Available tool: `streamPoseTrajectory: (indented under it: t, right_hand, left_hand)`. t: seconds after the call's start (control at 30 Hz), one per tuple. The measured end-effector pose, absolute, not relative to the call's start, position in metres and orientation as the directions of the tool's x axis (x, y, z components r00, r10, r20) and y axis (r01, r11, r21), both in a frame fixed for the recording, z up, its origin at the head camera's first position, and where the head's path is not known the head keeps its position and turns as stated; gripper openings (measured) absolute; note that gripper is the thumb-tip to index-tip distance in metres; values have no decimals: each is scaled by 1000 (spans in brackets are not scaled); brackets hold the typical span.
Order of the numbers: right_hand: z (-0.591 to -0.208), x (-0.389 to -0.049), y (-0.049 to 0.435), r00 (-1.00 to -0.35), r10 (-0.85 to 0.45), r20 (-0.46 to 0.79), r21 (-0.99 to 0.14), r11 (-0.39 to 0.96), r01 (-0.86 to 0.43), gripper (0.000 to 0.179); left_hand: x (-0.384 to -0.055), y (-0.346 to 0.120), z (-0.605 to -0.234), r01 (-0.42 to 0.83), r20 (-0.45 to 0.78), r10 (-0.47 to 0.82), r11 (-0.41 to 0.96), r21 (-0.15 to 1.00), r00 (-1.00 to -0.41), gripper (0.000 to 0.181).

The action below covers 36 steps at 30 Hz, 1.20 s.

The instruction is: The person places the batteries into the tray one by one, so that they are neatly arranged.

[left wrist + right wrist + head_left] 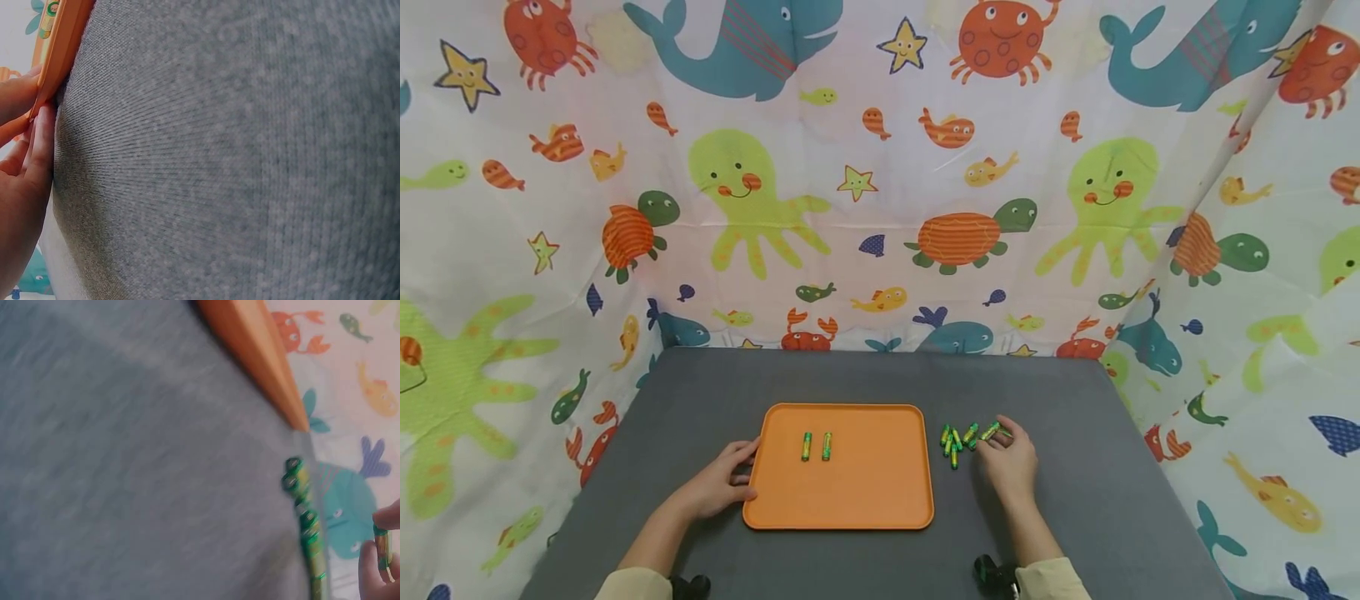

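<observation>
An orange tray [872, 487] lies on the grey table. My left hand [718, 483] grips the tray's left rim, the thumb on one side and the fingers low against the other in the left wrist view. Two small green-and-yellow cylinders stand parallel in their lie on the tray, a left one [806, 447] and a right one [827, 447]. To the right of the tray, my right hand [1011, 467] pinches another such cylinder [382, 547] between thumb and fingers, raised above the table. Beside it is a loose pile of several more cylinders [955, 442].
The grey table [880, 567] reaches back to a white curtain [850, 225] printed with sea animals, which also hangs along both sides. A dark strap device [992, 575] sits at the right wrist, another [691, 587] at the left.
</observation>
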State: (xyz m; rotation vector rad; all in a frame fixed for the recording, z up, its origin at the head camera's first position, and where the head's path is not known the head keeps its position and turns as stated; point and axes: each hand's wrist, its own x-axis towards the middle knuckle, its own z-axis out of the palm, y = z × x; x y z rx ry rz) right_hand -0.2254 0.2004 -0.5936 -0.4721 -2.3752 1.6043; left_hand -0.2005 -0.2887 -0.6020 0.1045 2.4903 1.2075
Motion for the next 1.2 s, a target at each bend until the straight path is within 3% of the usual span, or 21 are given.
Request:
streamPoseTrajectory:
  t: [0.6,0.93,1.2]
  right_hand:
    - [-565,-232,153,-981,191,-44,-977,198,82,60]
    - [-558,-237,122,-997,75,9,-982,186,6,60]
    - [-557,-238,94,-998,-21,63,-962,264,-66,56]
  left_hand:
    - [-205,-292,-604,-136,-347,251,599,789,-904,95]
    - [-207,-292,-603,-131,-344,262,592,795,-902,95]
    - [-205,-293,-602,-121,-335,277,580,806,-900,95]
